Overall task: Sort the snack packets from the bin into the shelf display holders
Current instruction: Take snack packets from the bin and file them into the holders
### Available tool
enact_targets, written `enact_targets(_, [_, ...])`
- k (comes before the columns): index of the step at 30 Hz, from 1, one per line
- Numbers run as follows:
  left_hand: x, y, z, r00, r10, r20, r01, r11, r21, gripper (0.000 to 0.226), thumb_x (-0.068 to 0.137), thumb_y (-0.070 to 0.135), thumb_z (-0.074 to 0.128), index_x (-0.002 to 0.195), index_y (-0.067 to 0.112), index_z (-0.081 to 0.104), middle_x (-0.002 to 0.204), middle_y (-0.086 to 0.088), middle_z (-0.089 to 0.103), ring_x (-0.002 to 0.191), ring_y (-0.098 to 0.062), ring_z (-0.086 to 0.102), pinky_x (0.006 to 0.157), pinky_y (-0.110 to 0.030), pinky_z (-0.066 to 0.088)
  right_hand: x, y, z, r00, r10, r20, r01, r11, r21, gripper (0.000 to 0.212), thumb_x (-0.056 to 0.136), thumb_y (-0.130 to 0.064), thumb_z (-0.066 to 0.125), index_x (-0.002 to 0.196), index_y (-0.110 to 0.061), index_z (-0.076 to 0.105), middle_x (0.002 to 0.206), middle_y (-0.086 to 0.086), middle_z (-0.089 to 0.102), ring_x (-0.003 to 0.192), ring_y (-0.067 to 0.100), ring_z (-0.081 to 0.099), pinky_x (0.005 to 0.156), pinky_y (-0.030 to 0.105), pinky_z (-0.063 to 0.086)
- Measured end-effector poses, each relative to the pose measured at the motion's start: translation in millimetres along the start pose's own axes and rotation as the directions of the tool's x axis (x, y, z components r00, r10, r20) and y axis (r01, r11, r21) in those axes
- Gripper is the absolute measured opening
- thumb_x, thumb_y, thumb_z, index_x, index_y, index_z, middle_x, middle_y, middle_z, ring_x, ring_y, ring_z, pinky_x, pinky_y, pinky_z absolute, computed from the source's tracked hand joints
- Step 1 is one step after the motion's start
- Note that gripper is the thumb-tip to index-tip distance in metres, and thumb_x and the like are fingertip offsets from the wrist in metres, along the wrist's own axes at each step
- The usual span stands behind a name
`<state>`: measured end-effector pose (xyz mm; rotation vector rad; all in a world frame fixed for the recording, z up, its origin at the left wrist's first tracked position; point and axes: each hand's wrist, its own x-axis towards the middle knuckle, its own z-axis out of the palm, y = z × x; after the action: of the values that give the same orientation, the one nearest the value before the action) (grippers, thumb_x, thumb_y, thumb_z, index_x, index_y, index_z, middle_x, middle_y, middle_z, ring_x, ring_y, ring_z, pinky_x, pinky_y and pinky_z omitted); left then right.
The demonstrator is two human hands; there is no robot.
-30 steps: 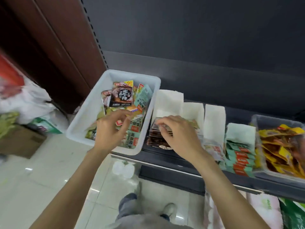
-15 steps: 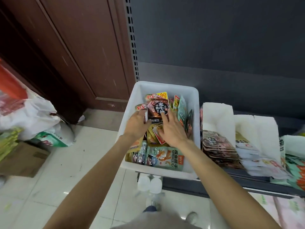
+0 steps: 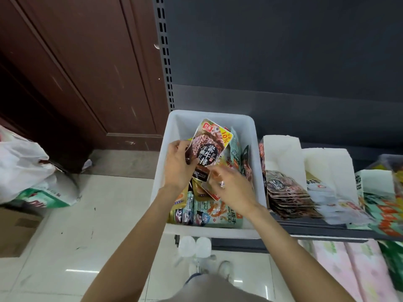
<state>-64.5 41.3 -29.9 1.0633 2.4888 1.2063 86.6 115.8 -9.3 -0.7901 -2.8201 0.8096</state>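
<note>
Head view: left hand [image 3: 177, 165] grips a brown steak-snack packet [image 3: 207, 147] lifted above the white bin [image 3: 161, 162], long axis tilted up-right. Right hand [image 3: 231, 188], fingers curled, pinches another packet [image 3: 209, 189] lower in the bin. The matching brown stack's holder [image 3: 281, 153] lies just right of the bin, nearer the right hand.

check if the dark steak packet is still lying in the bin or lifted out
Lifted: the left hand grips the dark steak packet tilted up above the other packets in the white bin.
</note>
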Motion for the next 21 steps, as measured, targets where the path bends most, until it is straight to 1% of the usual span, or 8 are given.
enact_targets(4, [-10, 9, -28, 0.998, 0.011, 0.061, -0.008, 0.998, -0.058, 0.036, 0.082, 0.014, 0.071, 0.115, 0.016, 0.056, 0.108, 0.006, 0.067, 0.096, -0.008, 0.061, 0.073, -0.016, 0.042, -5, 0, -41, 0.932, 0.113, -0.344, -0.038, 0.975, 0.220, 0.053, 0.089, -0.023, 0.065, 0.136, -0.022, 0.042, 0.136, -0.003, 0.048, 0.115, 0.009, 0.051, 0.095, 0.025, 0.043])
enact_targets(7, [-11, 28, -46, 0.962, 0.175, 0.212, -0.153, 0.981, -0.116, 0.034, 0.080, 0.013, 0.074, 0.110, 0.021, 0.061, 0.108, 0.014, 0.064, 0.106, -0.004, 0.060, 0.091, -0.020, 0.047, -12, 8, -83, 0.958, 0.089, -0.273, -0.018, 0.967, 0.253, 0.068, 0.085, -0.025, 0.070, 0.142, -0.025, 0.033, 0.138, -0.007, 0.046, 0.123, 0.005, 0.043, 0.101, 0.023, 0.036])
enact_targets(10, [-13, 66, -44, 0.905, 0.365, 0.219, -0.343, 0.930, -0.135, 0.030, 0.079, 0.013, 0.074, 0.108, 0.021, 0.068, 0.099, 0.019, 0.063, 0.096, 0.008, 0.055, 0.083, -0.001, 0.039, -33, 29, -115, 0.972, 0.017, -0.235, 0.047, 0.964, 0.263, 0.014, 0.089, -0.024, 0.065, 0.102, -0.025, 0.060, 0.086, -0.015, 0.064, 0.078, 0.006, 0.059, 0.077, 0.037, 0.053])
enact_targets(12, [-13, 95, -27, 0.848, 0.513, 0.131, -0.501, 0.858, -0.116, 0.027, 0.081, 0.015, 0.072, 0.108, 0.019, 0.071, 0.097, 0.017, 0.066, 0.089, 0.008, 0.056, 0.076, 0.001, 0.040, -55, 45, -130, 0.902, -0.036, -0.430, 0.122, 0.977, 0.176, 0.014, 0.091, -0.025, 0.061, 0.079, -0.024, 0.056, 0.066, -0.017, 0.056, 0.061, 0.001, 0.049, 0.062, 0.029, 0.048])
enact_targets(14, [-11, 117, 2, 0.757, 0.648, 0.084, -0.640, 0.762, -0.102, 0.023, 0.085, 0.017, 0.067, 0.107, 0.021, 0.072, 0.099, 0.010, 0.071, 0.084, 0.000, 0.063, 0.076, -0.012, 0.047, -76, 62, -140, 0.800, -0.066, -0.596, 0.124, 0.991, 0.057, 0.009, 0.091, -0.018, 0.060, 0.087, -0.020, 0.067, 0.075, -0.024, 0.061, 0.068, -0.006, 0.053, 0.066, 0.014, 0.044])
enact_targets(16, [-9, 131, 38, 0.709, 0.702, 0.069, -0.702, 0.712, -0.037, 0.021, 0.086, 0.018, 0.066, 0.105, 0.024, 0.073, 0.098, 0.007, 0.071, 0.085, -0.012, 0.062, 0.077, -0.023, 0.047, -94, 79, -142, 0.734, -0.077, -0.675, 0.063, 0.997, -0.045, 0.016, 0.091, -0.010, 0.059, 0.100, -0.013, 0.072, 0.093, -0.007, 0.070, 0.082, 0.002, 0.063, 0.075, 0.021, 0.051])
enact_targets(18, [-8, 139, 71, 0.735, 0.674, 0.074, -0.675, 0.738, -0.005, 0.020, 0.085, 0.017, 0.068, 0.102, 0.025, 0.074, 0.093, 0.005, 0.066, 0.079, -0.015, 0.054, 0.073, -0.024, 0.043, -107, 97, -139, 0.724, -0.084, -0.685, 0.003, 0.993, -0.118, 0.023, 0.089, -0.004, 0.057, 0.106, -0.013, 0.072, 0.098, 0.000, 0.072, 0.085, 0.015, 0.067, 0.072, 0.031, 0.054])
enact_targets(21, [-12, 141, 101, 0.790, 0.597, 0.137, -0.597, 0.801, -0.042, 0.017, 0.083, 0.015, 0.070, 0.098, 0.022, 0.075, 0.089, 0.001, 0.062, 0.068, -0.014, 0.056, 0.068, -0.025, 0.047, -117, 110, -128, 0.760, -0.093, -0.643, -0.077, 0.970, -0.231, 0.033, 0.083, 0.001, 0.058, 0.109, -0.017, 0.071, 0.097, -0.001, 0.072, 0.081, 0.016, 0.064, 0.068, 0.024, 0.047])
